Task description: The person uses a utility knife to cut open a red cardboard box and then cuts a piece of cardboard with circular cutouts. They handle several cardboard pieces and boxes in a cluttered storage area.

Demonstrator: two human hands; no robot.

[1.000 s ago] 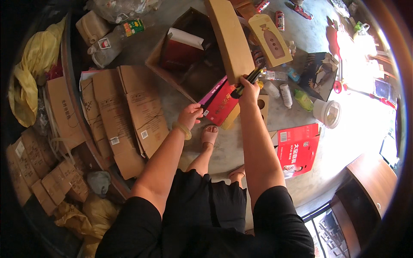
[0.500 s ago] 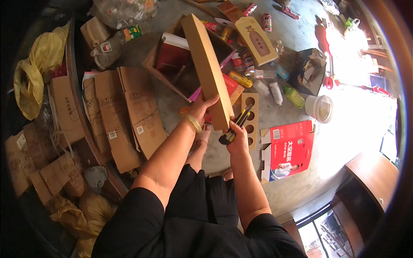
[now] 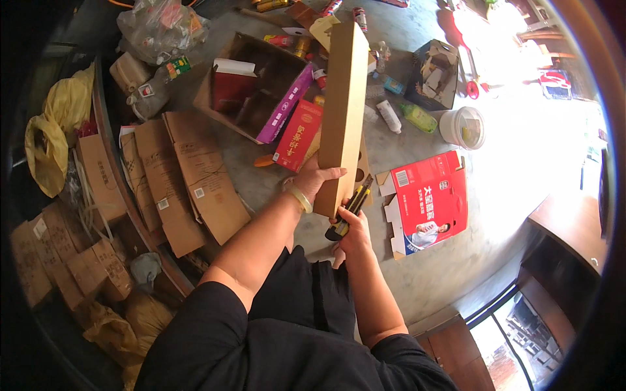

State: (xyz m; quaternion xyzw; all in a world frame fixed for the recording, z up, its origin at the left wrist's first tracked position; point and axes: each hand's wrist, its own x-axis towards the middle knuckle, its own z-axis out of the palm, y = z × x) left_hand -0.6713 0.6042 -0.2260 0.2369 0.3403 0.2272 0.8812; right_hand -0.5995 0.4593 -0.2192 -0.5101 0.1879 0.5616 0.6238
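Observation:
A long, narrow brown cardboard box (image 3: 342, 111) points away from me, held up above the floor. My left hand (image 3: 313, 179) grips its near left side, thumb laid over the top. My right hand (image 3: 354, 229) is closed round a black and yellow utility knife (image 3: 351, 210), with its fingertips at the box's near end. The knife lies beside the box's lower right corner; whether its blade touches the cardboard I cannot tell. Past the box, on the left, lies a red carton (image 3: 300, 135) against an open cardboard box (image 3: 225, 104) with a purple edge.
Flattened cardboard (image 3: 202, 176) leans at the left, near a yellow bag (image 3: 59, 130). A flattened red carton (image 3: 430, 202) lies on the floor at the right. Beyond it stand a white bucket (image 3: 462, 128) and a dark box of scraps (image 3: 432, 75), with a green bottle (image 3: 418, 118) nearby.
Both hands have swung the long box to the right and more upright in view, uncovering the red carton. The knife has stayed in my right hand. My view has shifted too.

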